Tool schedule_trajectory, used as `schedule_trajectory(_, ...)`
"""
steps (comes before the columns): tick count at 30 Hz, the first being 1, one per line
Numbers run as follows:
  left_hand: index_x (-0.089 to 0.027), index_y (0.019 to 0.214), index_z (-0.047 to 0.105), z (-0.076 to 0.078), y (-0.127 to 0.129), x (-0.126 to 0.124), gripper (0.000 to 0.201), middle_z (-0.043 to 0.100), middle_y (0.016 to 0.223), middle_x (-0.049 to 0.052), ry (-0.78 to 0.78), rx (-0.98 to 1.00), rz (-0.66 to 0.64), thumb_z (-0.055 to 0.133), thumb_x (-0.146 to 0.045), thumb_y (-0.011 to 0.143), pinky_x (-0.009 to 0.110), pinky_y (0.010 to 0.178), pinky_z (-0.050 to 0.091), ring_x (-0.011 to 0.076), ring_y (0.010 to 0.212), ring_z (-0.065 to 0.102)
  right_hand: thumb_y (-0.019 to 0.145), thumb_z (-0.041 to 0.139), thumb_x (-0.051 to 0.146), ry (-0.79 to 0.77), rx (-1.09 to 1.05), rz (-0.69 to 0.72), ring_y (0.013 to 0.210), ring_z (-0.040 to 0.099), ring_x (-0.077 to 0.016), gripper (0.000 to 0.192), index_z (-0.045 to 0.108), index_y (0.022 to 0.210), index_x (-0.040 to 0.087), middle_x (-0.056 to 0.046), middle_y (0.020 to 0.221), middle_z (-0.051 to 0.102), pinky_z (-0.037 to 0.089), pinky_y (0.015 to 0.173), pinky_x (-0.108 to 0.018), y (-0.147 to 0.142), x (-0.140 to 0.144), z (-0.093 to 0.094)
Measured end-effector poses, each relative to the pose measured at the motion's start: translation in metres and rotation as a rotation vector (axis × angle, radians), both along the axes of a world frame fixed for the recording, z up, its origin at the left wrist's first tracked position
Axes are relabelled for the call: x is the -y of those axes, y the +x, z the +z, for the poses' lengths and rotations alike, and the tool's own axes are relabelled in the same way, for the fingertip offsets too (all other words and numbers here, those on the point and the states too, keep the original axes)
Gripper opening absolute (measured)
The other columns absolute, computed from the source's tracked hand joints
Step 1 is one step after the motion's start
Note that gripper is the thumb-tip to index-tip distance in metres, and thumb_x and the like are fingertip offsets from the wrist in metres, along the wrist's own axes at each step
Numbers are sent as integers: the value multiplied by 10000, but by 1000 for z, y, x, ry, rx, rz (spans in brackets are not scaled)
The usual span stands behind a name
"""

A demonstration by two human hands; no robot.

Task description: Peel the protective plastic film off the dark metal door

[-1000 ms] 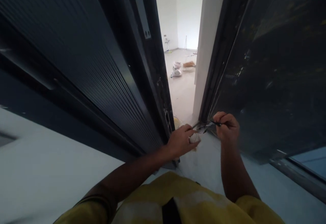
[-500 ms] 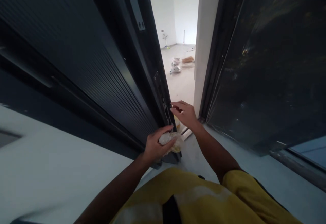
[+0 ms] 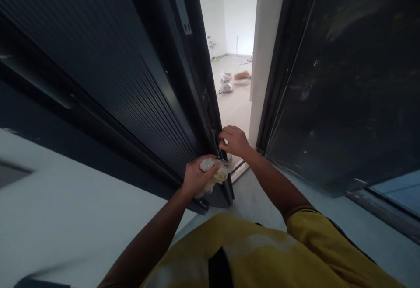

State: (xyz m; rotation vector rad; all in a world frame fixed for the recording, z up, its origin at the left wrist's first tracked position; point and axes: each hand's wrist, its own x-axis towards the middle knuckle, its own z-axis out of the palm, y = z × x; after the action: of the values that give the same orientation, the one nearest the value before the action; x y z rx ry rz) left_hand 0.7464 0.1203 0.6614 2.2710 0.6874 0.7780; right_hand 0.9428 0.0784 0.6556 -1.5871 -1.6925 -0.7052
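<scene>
Dark door (image 3: 141, 87), ribbed on its face, stands open at left, edge (image 3: 197, 60) turned toward bright room (image 3: 241, 17). Left hand (image 3: 193, 176) wrapped round crumpled whitish bundle (image 3: 213, 170), by lower part of edge. Right hand (image 3: 235, 141) at same edge, slightly higher, fingers curled; cannot tell whether they grip anything. Metal plate (image 3: 180, 6) set in edge, farther up. Beyond, white bag (image 3: 226, 85) beside brown bristles (image 3: 242, 75) on pale floor (image 3: 234, 109). Dark panel (image 3: 354, 91) at right.
</scene>
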Motion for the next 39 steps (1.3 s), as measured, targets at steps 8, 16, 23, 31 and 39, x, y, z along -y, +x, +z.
schedule_trajectory(8,-177,886,648,-4,1,-4,210,659,999,28,153,63,-185,633,-351,769,255,873,481,141,910,618,627,469,91,-14,-583,441,743,527,-133,92,488,635,181,-51,866,612,407,660,-272,12,37,-19)
schedule_trajectory(16,-198,1002,606,-29,4,3,258,652,1012,11,268,-93,-237,565,-382,826,241,881,452,138,958,604,562,451,189,169,-1470,528,500,406,-79,76,380,588,199,43,546,471,311,520,-227,9,40,-77)
schedule_trajectory(23,-174,1452,133,-40,49,27,854,602,1130,99,138,-560,-80,572,-481,788,282,680,453,234,863,632,558,445,187,245,-1491,490,550,402,-102,105,348,596,205,29,571,436,330,546,-240,-1,68,-103)
schedule_trajectory(31,-142,1057,549,-83,85,53,345,605,986,86,382,-559,-350,479,-420,866,297,756,464,215,928,583,596,496,190,378,-1538,352,577,429,-94,81,423,628,198,23,640,475,324,527,-220,9,105,-115)
schedule_trajectory(39,-62,972,603,-128,86,75,350,617,949,163,499,-637,-643,441,-358,879,393,789,467,268,901,595,698,643,420,-760,-1631,290,690,570,-121,295,627,830,157,-29,814,622,412,568,-216,13,67,-122)
